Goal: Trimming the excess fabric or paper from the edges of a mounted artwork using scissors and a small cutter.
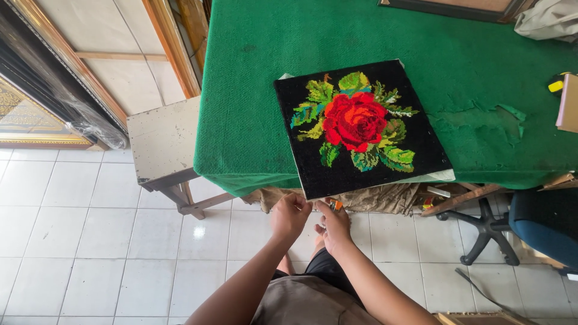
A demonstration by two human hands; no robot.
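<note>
Fingers of the left hand [289, 216] and right hand [333, 224] are curling against the near edge of the rose needlework panel [360, 128] overhanging the green table [247, 102], grip unclear.

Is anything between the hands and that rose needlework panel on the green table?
Nothing visible. The left hand and right hand sit at the near corner of the rose needlework panel, which overhangs the green table. Contact itself is unclear; the right hand seems to hold a small object.

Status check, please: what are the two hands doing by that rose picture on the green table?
Both hands, left hand and right hand, at near edge of rose needlework. Right hand holds small object, unclear. Needlework overhangs green table. Nothing blocking.
</note>
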